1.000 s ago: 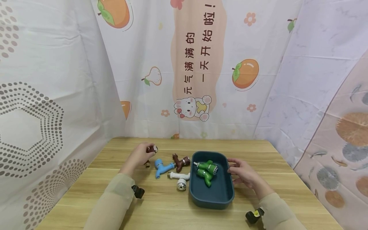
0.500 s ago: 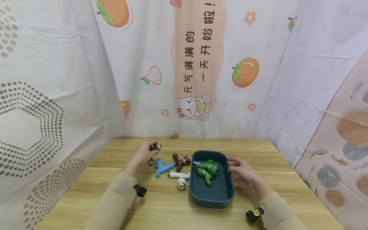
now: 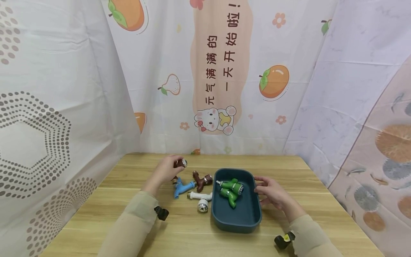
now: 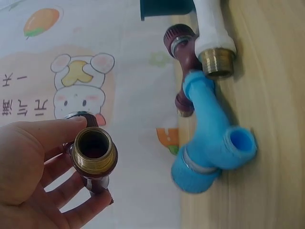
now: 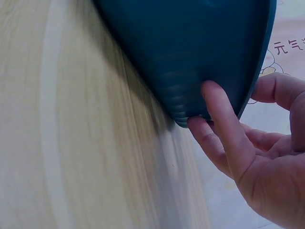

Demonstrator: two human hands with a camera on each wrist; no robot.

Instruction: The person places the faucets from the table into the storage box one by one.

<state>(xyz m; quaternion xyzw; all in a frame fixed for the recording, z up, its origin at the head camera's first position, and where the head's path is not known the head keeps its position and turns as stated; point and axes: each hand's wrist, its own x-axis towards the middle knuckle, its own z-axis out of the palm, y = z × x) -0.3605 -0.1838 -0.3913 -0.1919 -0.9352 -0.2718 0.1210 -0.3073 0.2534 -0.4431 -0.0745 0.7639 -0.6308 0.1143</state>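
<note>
My left hand (image 3: 167,167) grips a dark brown faucet (image 4: 97,164) by its knob end, raised above the table. Its brass threaded inlet faces the left wrist camera. Just below and beside it lies a blue faucet (image 3: 183,186); to the right of that, a second brown faucet (image 3: 202,181). A white faucet (image 3: 199,196) lies nearer me, by the bin's left wall. My right hand (image 3: 271,192) touches the right side of the dark teal bin (image 3: 236,225), its fingers (image 5: 221,112) resting on the outer wall and at the rim. Two green faucets (image 3: 232,191) lie inside the bin.
The wooden table (image 3: 179,235) extends on all sides of the bin. Printed white curtains (image 3: 167,117) hang behind the table and along both sides. A small black camera is strapped to each wrist.
My left hand has moved to the right with the brown faucet, which now passes over the end of the blue one. The right hand and bin have stayed in place.
</note>
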